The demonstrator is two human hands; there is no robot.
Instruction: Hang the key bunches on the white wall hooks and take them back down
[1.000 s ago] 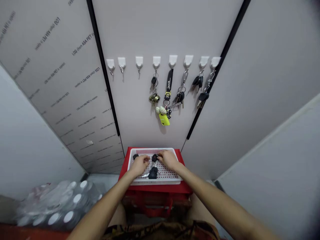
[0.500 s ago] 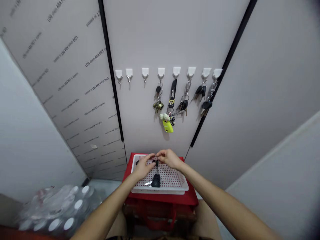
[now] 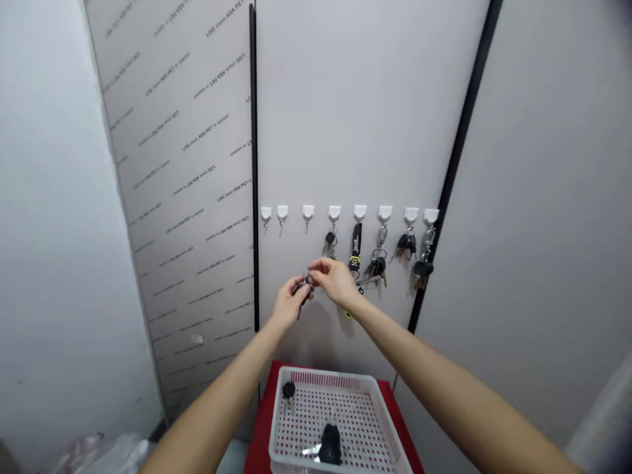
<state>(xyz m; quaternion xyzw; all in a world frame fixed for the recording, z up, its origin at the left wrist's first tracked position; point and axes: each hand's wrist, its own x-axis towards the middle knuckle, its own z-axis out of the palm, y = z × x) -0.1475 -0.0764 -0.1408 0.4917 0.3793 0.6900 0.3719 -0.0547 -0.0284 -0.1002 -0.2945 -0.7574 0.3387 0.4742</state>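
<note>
Keys (image 3: 305, 301) with dark heads are held up between the two hands, in front of the pale panel (image 3: 365, 99) and above the far edge of the white basket (image 3: 330, 379). The left hand (image 3: 288, 304) grips them between thumb and fingers, the dark part pointing downward. The right hand (image 3: 334, 280) has its thumb and fingertips drawn together at the upper, metallic end, apparently pinching the ring; the ring itself is too small to make out.

The step in hand looks like handling that ring between the fingertips. The next move seems to call for a light, steady pinch that keeps the ring clear of the fingers while the keys hang free below.

Three bare hooks (image 3: 309, 212) sit toward the left edge of the panel; hanging bunches (image 3: 378, 266) fill the others, some partly hidden behind the right hand. In the basket, a small key set (image 3: 289, 390) lies near the far left corner and a larger black bunch (image 3: 330, 444) toward the near edge. A red stand (image 3: 261, 421) carries the basket.
</note>
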